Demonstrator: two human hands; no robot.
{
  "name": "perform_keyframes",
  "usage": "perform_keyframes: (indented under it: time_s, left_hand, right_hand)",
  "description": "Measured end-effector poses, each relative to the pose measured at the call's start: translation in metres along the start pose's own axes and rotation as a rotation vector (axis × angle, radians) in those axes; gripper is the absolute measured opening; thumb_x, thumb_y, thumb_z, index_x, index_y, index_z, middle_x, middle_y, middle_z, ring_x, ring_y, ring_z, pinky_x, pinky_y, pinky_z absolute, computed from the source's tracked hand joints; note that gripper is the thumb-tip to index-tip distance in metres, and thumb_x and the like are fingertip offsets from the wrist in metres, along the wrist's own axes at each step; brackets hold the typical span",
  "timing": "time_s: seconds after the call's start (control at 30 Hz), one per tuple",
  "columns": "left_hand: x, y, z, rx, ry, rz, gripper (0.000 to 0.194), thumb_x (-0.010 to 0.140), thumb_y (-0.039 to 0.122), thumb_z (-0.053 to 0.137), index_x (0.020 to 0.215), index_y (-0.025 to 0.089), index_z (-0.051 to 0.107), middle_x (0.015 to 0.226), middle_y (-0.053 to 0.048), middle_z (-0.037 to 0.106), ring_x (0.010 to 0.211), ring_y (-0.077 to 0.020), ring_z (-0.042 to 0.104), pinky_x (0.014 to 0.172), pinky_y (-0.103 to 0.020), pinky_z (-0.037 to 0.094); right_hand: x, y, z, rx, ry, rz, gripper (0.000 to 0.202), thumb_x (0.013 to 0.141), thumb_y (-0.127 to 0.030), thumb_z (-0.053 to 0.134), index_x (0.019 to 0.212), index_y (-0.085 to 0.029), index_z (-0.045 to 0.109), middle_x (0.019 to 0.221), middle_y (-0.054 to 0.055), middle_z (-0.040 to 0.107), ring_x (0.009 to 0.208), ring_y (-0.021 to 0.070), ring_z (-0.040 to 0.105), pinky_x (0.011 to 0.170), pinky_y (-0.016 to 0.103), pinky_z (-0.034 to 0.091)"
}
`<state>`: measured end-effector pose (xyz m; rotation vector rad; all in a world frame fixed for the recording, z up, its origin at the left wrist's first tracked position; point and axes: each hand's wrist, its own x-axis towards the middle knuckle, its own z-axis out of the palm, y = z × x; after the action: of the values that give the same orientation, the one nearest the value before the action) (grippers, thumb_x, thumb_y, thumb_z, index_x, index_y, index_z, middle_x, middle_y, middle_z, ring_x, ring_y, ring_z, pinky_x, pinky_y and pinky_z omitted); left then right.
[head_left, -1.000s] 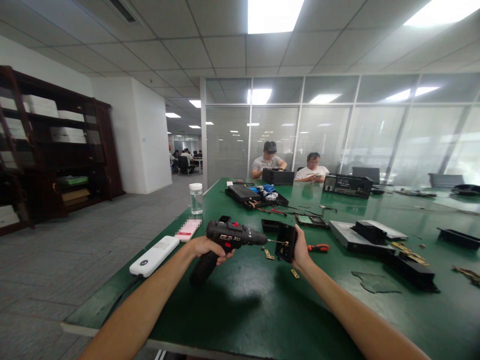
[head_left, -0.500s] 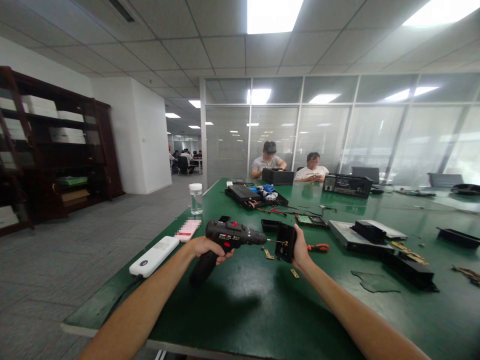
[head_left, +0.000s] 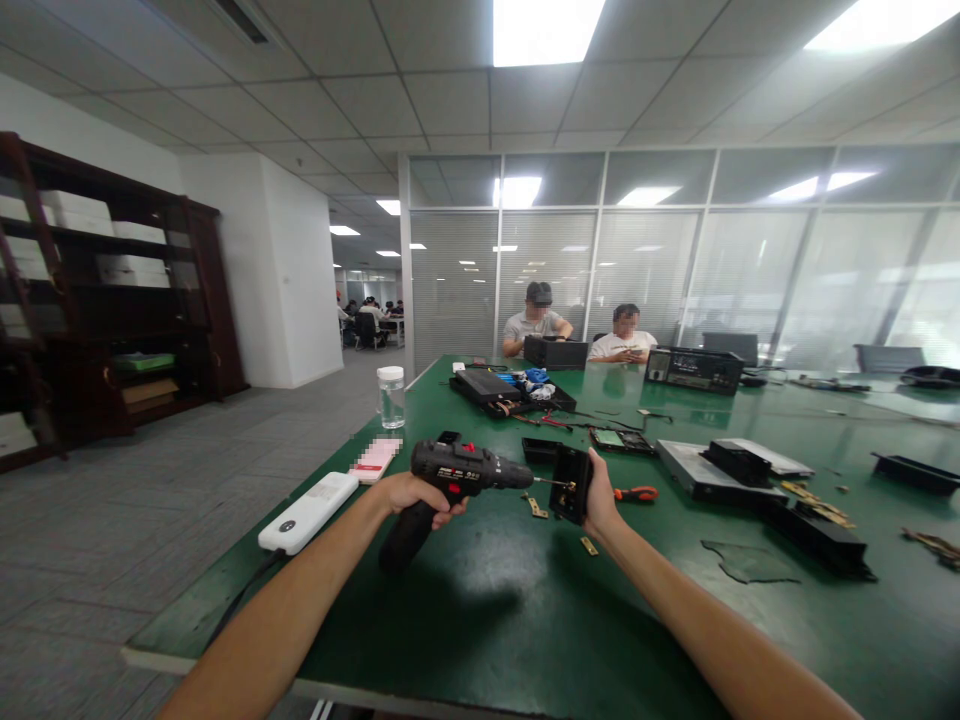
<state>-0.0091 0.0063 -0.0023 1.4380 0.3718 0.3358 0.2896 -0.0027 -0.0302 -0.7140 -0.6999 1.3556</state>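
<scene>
My left hand (head_left: 426, 497) is wrapped round the grip of a black cordless drill (head_left: 461, 470), which points to the right. Its thin bit reaches a black plastic housing (head_left: 568, 487) with brass-coloured parts inside. That housing is held upright by its right side in my right hand (head_left: 598, 495); some of those fingers are hidden behind it. The bit's tip is at a brass part, but whether it sits in a screw I cannot tell. Below lie small brass pieces (head_left: 589, 547) on the green table (head_left: 480, 650).
On the left are a white power bank (head_left: 309, 512) with a cable, a pink phone (head_left: 377, 460) and a clear jar (head_left: 391, 400). An orange-handled screwdriver (head_left: 637, 494) lies behind my right hand. Metal drives (head_left: 697, 475) and black parts (head_left: 821, 540) spread rightward. Two people sit across the table.
</scene>
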Motion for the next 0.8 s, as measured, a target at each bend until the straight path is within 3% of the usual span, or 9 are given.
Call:
perform_keyframes:
  time_s: [0.8]
  left_hand:
    - [0.0006,-0.0013,-0.0014,-0.011,-0.014,-0.002,0.033,0.059,0.016,0.06,0.091,0.009,0.053,0.079,-0.004,0.05,0.056,-0.0091,0.044,0.051,-0.023,0.037]
  right_hand:
    - [0.0003,-0.0005,-0.0005,0.012,-0.009,0.016,0.039,0.07,-0.056,0.045,0.07,-0.02,0.058,0.05,0.0,0.056,0.043,0.0166,0.053,0.045,0.029,0.044]
